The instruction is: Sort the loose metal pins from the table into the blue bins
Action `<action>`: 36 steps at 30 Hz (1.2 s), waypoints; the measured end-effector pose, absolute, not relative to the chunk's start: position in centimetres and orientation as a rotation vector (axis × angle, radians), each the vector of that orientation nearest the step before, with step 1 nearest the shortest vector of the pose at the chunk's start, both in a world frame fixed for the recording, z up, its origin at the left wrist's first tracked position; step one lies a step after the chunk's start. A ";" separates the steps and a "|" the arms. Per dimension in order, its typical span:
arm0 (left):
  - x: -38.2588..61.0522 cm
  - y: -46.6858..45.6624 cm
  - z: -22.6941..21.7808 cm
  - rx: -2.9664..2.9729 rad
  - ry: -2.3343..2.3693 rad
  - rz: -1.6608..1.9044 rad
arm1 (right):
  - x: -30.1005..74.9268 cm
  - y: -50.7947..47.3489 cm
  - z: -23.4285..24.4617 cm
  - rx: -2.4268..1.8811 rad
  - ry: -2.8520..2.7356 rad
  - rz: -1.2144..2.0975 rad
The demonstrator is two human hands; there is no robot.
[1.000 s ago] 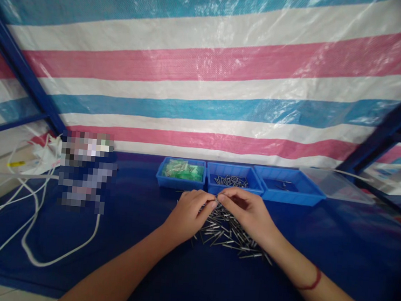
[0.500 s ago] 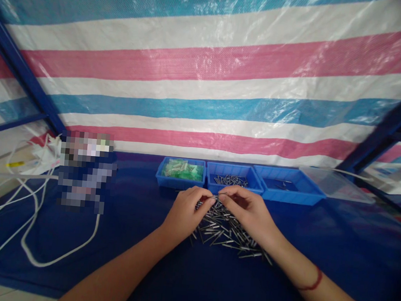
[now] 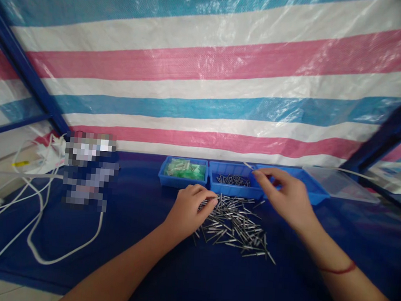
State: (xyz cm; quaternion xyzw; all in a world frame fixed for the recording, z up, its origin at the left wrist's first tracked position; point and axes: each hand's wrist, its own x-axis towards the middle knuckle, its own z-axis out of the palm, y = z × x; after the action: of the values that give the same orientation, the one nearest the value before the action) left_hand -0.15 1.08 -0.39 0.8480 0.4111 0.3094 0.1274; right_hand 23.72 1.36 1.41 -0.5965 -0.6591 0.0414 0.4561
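Note:
A small metal blind rivet (image 3: 248, 166), thin and pale, sticks out from the pinched thumb and forefinger of my right hand (image 3: 289, 198), above the border of the middle and right blue bins. My left hand (image 3: 188, 210) rests at the left edge of a loose pile of blind rivets (image 3: 232, 221) on the blue table (image 3: 189, 280). Its thumb and forefinger are drawn close together; whatever lies between them is too small to make out. More rivets (image 3: 233, 179) lie inside the middle blue bin (image 3: 235, 189).
The left blue bin (image 3: 180, 182) holds green and clear plastic packets (image 3: 185, 169). The right blue bin (image 3: 314, 198) is partly behind my hand, with a clear plastic sheet (image 3: 344, 186) beside it. White cables (image 3: 60, 261) loop at left. A striped tarp (image 3: 207, 71) hangs behind.
My right hand has moved right and up from the pile, away from my left hand, carrying a rivet over the bins. My left hand has stayed by the pile.

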 end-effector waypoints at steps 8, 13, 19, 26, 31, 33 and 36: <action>-0.4 1.2 -1.4 2.591 1.296 0.662 | 28.2 2.2 1.8 -2.046 -1.464 -0.373; -0.6 1.4 -1.7 2.609 1.281 0.666 | 26.7 1.8 1.9 -1.925 -1.515 -0.407; -0.5 1.4 -1.5 2.617 1.295 0.645 | 23.4 1.3 1.1 -1.582 -1.814 -0.334; -0.2 1.2 -1.8 2.613 1.302 0.648 | 20.2 0.5 0.0 -1.313 -2.114 -0.128; 0.0 1.1 -1.5 2.607 1.316 0.672 | 19.0 0.2 -0.8 -1.239 -2.213 0.010; 0.1 1.0 -1.3 2.583 1.317 0.707 | 18.8 0.2 -1.1 -1.209 -2.221 0.073; 0.2 1.1 -1.2 2.524 1.316 0.781 | 18.6 0.2 -1.3 -1.177 -2.159 0.202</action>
State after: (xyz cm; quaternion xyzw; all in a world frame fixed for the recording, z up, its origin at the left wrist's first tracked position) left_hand 0.18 1.05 -1.23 0.8513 0.4438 0.2634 0.0950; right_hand 18.62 0.22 -1.25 -0.4501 -0.8259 0.0772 0.3308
